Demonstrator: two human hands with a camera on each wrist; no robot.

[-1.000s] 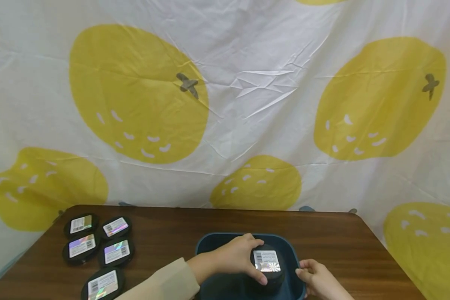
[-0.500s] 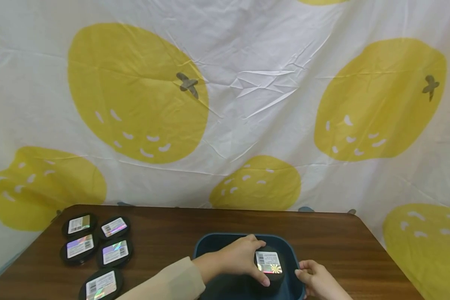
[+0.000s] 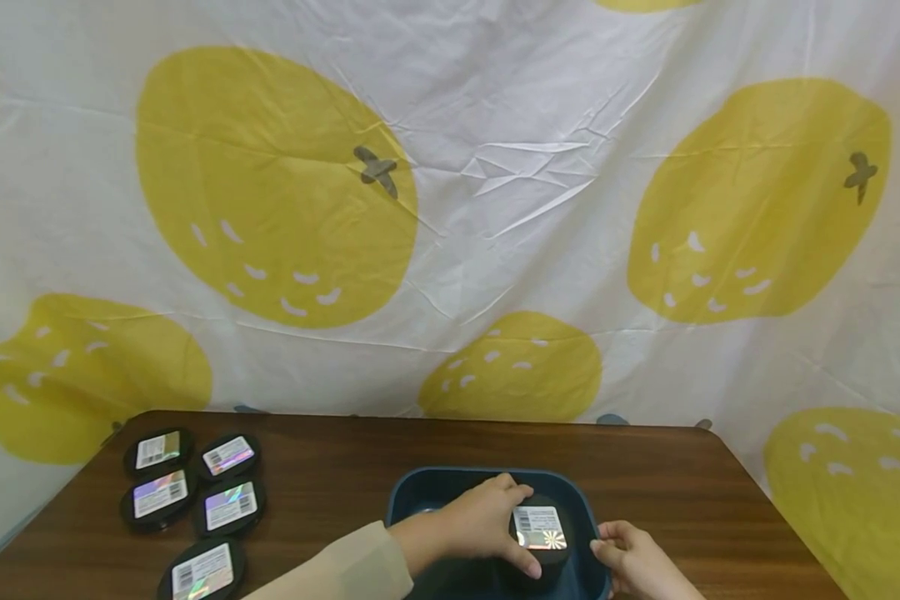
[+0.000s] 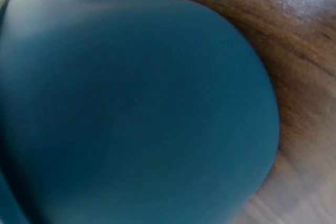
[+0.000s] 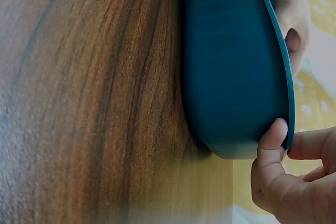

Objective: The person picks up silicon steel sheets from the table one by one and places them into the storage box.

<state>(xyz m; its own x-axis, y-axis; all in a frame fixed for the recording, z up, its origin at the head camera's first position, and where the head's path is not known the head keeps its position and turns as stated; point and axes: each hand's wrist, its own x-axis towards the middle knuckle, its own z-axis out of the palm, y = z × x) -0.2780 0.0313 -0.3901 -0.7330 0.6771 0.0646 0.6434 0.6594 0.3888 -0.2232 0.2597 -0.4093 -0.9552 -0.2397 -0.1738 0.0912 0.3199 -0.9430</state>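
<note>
In the head view my left hand (image 3: 480, 521) holds a round black tub (image 3: 542, 533) inside a blue bin (image 3: 495, 472). Thumb and fingers curl round the tub's left side, and a white label with a shiny strip faces up. At the bin's right side my right hand (image 3: 633, 558) pinches the rim. The right wrist view shows this grip closely, with thumb and finger of the right hand (image 5: 294, 177) on either side of the rim. Blue bin wall (image 4: 147, 103) fills most of the left wrist view; the tub is hidden there.
Several labelled round black tubs (image 3: 228, 506) stand at the left of the brown wooden table (image 3: 330, 467). A white cloth with yellow fruit prints (image 3: 277, 192) hangs behind the table's far edge.
My left hand and the tub have shifted slightly right and toward me inside the bin. The right hand keeps its pinch on the rim, almost unmoved.
</note>
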